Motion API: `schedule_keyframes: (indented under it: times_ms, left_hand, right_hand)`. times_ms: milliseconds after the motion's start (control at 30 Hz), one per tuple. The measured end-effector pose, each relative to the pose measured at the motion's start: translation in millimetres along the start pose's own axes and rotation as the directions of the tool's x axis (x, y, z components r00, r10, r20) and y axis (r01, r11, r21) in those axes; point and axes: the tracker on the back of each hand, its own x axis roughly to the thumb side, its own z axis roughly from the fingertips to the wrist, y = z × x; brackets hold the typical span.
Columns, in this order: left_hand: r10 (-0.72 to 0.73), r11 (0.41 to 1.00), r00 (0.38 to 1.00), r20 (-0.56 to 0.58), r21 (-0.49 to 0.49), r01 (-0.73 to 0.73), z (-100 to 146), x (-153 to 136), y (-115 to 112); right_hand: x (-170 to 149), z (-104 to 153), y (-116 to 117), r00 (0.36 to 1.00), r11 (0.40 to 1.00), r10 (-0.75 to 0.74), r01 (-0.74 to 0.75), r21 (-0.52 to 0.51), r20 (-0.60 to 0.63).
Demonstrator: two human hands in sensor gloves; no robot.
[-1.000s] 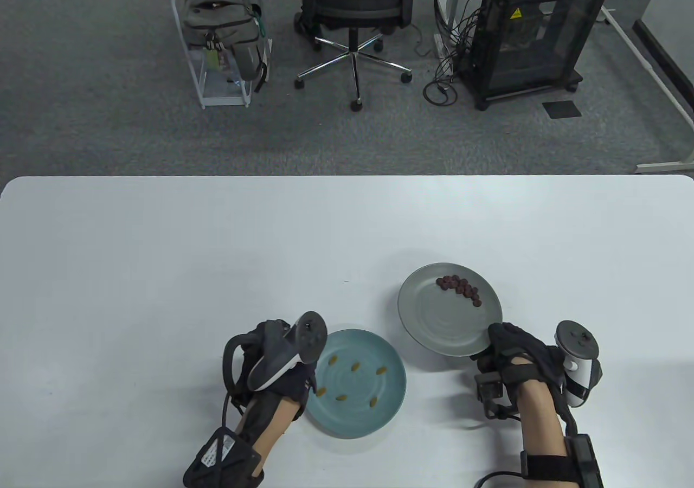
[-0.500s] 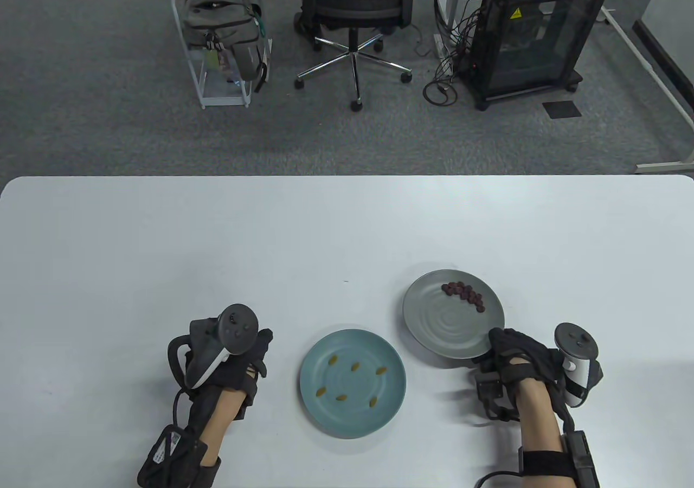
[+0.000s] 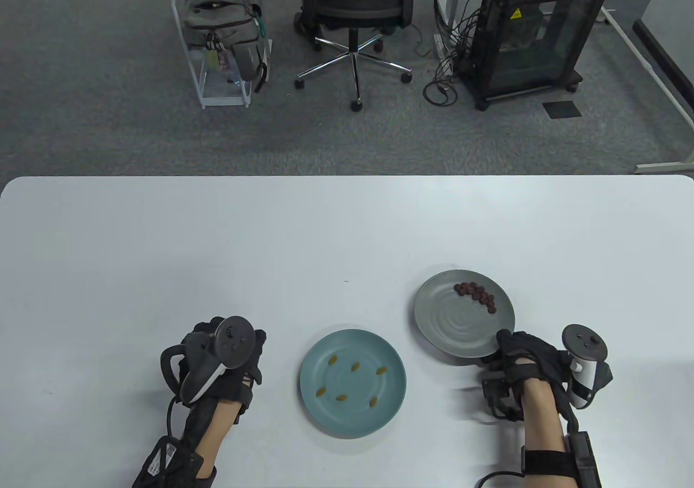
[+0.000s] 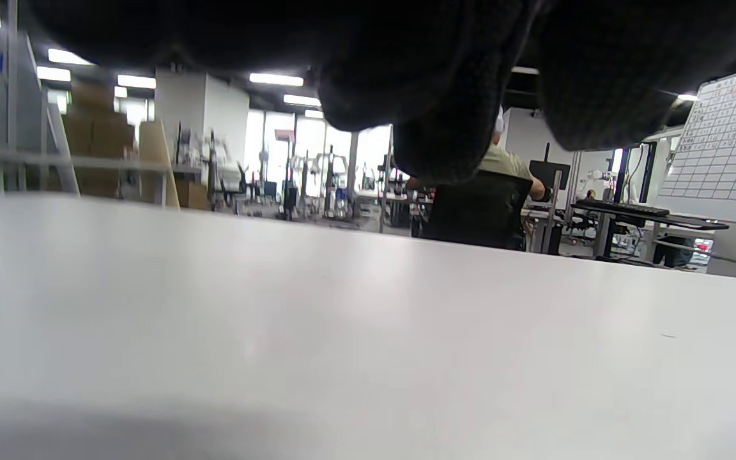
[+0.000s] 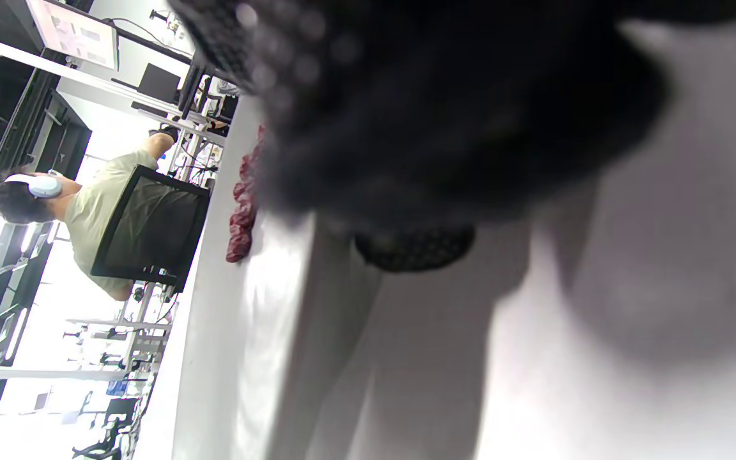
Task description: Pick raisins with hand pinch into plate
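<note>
A teal plate (image 3: pixel 331 401) lies near the table's front edge with several yellow-green raisins (image 3: pixel 355 367) spread on it. To its right my right hand (image 3: pixel 508 342) grips the near rim of a grey plate (image 3: pixel 450 320). It holds the plate slightly off the table, with a shadow under it. Several dark red raisins (image 3: pixel 477 294) lie in a row along that plate's far right side and also show in the right wrist view (image 5: pixel 242 211). My left hand (image 3: pixel 252 350) rests on the table left of the teal plate and holds nothing. Its fingers (image 4: pixel 438 128) hang loosely.
The white table (image 3: pixel 217 249) stretches wide behind and to the left of both plates. A tiny dark speck (image 3: pixel 346 281) lies on it behind the teal plate. Beyond the far edge are an office chair (image 3: pixel 352 11), a cart with a bag (image 3: pixel 222 38) and a black cabinet (image 3: pixel 531 32).
My left hand has drawn back from the teal plate's left rim to the table on its left. My right hand has carried the grey plate a little to the right and nearer.
</note>
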Motion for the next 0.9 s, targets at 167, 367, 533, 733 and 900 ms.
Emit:
schedule_keyframes:
  times_ms: [167, 367, 533, 733, 900]
  left_hand:
    - [0.024, 1.000, 1.000, 0.005, 0.003, -0.024, 3, 2, 2]
    - [-0.009, 1.000, 1.000, 0.007, 0.024, 0.008, 4, 3, 3]
    - [-0.006, 1.000, 1.000, 0.016, 0.021, 0.006, 6, 4, 2]
    - [-0.005, 1.000, 1.000, 0.030, 0.013, 0.005, 8, 9, 0]
    - [-0.004, 1.000, 0.999, 0.032, 0.011, 0.004, 9, 9, 0]
  right_hand:
    - [0, 0, -3, 1.000, 1.000, 0.009, -0.009, -0.016, -0.009]
    - [0, -1, -3, 0.999, 0.999, 0.035, -0.035, -0.017, -0.007]
    - [-1, 1, -8, 0.998, 0.996, 0.053, -0.055, -0.064, -0.029]
    - [0, 3, -13, 0.994, 0.986, 0.105, -0.110, -0.126, -0.043]
    - [8, 8, -15, 0.967, 0.939, 0.253, -0.253, -0.232, -0.030]
